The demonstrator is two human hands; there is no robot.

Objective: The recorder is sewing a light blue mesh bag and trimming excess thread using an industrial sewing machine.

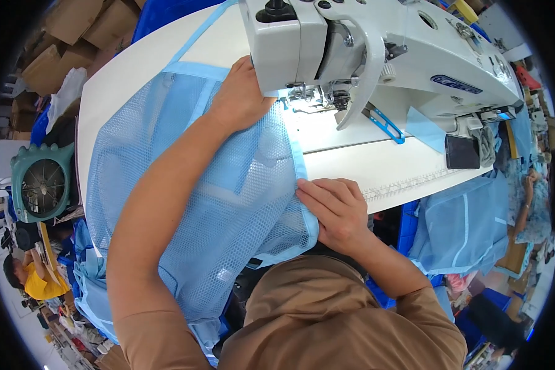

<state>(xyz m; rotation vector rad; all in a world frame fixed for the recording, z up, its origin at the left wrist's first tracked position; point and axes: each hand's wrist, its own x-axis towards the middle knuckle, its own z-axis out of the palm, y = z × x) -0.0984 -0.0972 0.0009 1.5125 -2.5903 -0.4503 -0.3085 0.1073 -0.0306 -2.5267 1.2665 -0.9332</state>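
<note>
Blue mesh (240, 191) is lying across the left part of the table (114, 92), its near folds hanging over the edge toward the person's lap. The left hand (243, 95) is pressing down on its far part, just beside the machine (280, 52); the machine's head is hiding the fingertips, so whether they are gripping cannot be told. The left forearm is crossing over the mesh and covering a strip of it. The right hand (338, 213) is resting its bent fingers, held together, on the solid blue trim (299, 163); the thumb is not showing, so a pinch cannot be confirmed.

Right of the needle area, blue snips (386, 121) are lying under the machine's arm, apart from the mesh. Beyond them, a blue scrap (427, 129) and a dark flat device (462, 152) are sitting near the table's right end. A ruler (407, 185) is running along the near edge, close to the right hand. More mesh (462, 228) is hanging at right, while a green fan (43, 182) is standing left of the table.
</note>
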